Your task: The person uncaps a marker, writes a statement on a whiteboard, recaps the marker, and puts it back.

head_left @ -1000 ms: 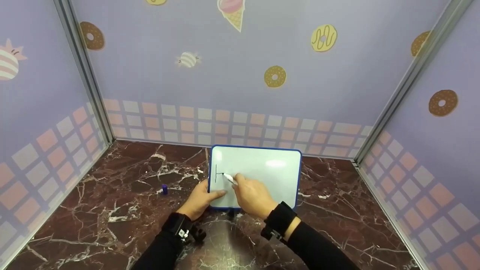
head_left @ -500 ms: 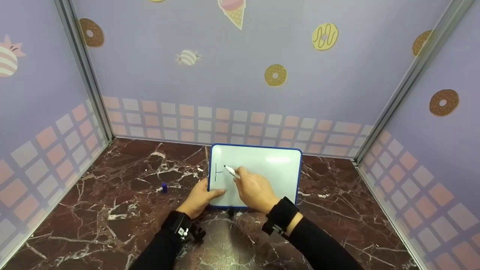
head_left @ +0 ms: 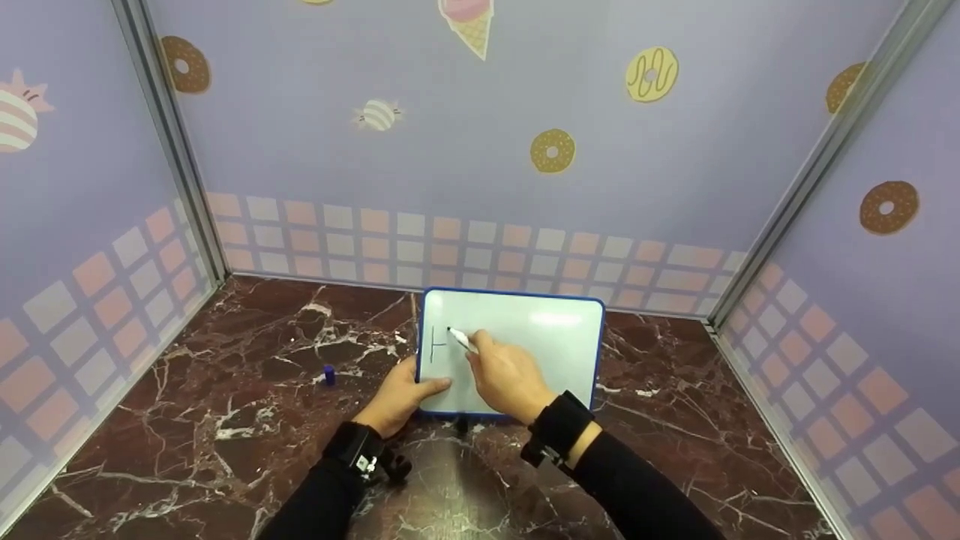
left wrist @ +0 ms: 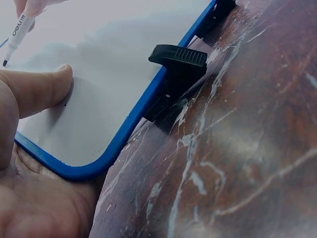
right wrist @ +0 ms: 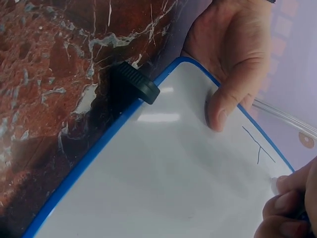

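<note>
A small whiteboard (head_left: 540, 360) with a blue frame stands tilted on the table. My left hand (head_left: 394, 399) grips its lower left edge, thumb on the white face and the palm behind the frame in the left wrist view. Between the fingers of my right hand (head_left: 511, 376) is a white marker (head_left: 460, 340), its dark uncapped tip pointing up and left at the board. Whether the tip touches the surface I cannot tell. Left of it are thin dark strokes (head_left: 433, 345), a vertical line with a short bar to the right. The right wrist view mostly hides the marker.
A blue marker cap (head_left: 329, 376) stands on the dark red marbled table (head_left: 247, 450), left of the board. A black clip-like foot (left wrist: 179, 57) holds the board's lower edge. Patterned lilac walls (head_left: 465, 172) enclose the table at the back and both sides.
My right hand has lifted the marker from the end of the short bar, and its tip now lies higher, level with the vertical line's top. The left hand keeps its grip.
</note>
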The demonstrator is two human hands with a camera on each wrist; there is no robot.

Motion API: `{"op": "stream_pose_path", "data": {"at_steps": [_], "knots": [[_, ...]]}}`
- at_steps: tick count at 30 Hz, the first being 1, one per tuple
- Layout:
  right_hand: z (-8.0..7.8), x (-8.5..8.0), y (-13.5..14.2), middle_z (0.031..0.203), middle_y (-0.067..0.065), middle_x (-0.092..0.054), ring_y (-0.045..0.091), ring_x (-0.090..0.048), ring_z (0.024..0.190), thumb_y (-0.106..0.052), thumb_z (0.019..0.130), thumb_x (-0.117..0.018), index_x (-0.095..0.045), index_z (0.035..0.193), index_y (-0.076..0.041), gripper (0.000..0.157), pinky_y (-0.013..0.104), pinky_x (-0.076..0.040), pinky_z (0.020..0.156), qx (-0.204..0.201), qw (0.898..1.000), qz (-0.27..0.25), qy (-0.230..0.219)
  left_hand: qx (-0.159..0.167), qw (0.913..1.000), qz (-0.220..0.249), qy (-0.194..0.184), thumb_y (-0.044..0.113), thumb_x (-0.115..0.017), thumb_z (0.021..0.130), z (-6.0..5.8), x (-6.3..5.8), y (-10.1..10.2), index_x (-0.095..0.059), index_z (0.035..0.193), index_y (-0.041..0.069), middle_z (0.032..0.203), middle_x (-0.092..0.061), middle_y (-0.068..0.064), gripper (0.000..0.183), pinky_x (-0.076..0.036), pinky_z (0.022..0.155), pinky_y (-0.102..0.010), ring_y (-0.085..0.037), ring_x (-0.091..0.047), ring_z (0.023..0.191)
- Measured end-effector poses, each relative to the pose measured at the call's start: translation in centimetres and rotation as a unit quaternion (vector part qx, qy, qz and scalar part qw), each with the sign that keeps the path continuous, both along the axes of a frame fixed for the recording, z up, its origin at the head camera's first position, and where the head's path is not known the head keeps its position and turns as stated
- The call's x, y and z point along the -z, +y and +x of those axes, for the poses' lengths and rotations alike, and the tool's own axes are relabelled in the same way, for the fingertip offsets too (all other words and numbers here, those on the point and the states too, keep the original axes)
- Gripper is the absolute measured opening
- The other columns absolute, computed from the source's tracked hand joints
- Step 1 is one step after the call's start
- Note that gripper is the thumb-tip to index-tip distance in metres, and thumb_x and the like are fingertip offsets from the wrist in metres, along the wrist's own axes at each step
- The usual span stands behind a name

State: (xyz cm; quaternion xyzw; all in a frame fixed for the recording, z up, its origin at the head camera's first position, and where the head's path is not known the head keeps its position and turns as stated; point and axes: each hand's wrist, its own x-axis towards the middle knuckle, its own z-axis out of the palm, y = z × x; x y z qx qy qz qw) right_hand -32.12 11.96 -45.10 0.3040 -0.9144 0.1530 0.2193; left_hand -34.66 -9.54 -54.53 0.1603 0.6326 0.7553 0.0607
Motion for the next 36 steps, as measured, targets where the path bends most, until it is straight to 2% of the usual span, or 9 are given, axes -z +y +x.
{"op": "stream_pose_path", "data": {"at_steps": [9,19,36], "knots": [[0.0,0.2,0.1,0.077,0.008,-0.064,0.025,-0.059,0.056,-0.011,0.110,-0.065,-0.058,0.120,-0.004,0.014,0.039,-0.052,0.046,-0.003,1.000,0.006,0.001,-0.004,1.0000,-0.002,-0.005,0.002,-0.078,0.100,0.0,-0.2,0.1,-0.056,0.149,-0.012,0.137,-0.073,-0.025,0.055,-0.065,0.097,-0.043,-0.030,-0.076,0.114],[0.4,0.7,0.3,0.080,0.009,-0.066,0.024,-0.061,0.058,-0.011,0.110,-0.066,-0.059,0.119,-0.004,0.013,0.040,-0.054,0.047,-0.011,1.000,0.015,-0.004,-0.023,0.9995,-0.018,-0.009,0.002,-0.080,0.098,-0.2,-0.2,0.2,-0.058,0.147,-0.011,0.134,-0.074,-0.020,0.055,-0.064,0.095,-0.038,-0.026,-0.075,0.113],[1.0,1.1,0.6,0.076,0.005,-0.062,0.020,-0.055,0.058,-0.011,0.110,-0.067,-0.057,0.118,-0.005,0.014,0.036,-0.049,0.048,-0.018,0.999,0.031,-0.030,-0.019,0.9996,-0.021,-0.006,0.003,-0.080,0.098,0.0,-0.3,0.2,-0.057,0.148,-0.012,0.134,-0.074,-0.022,0.057,-0.065,0.096,-0.039,-0.028,-0.075,0.112]]}}
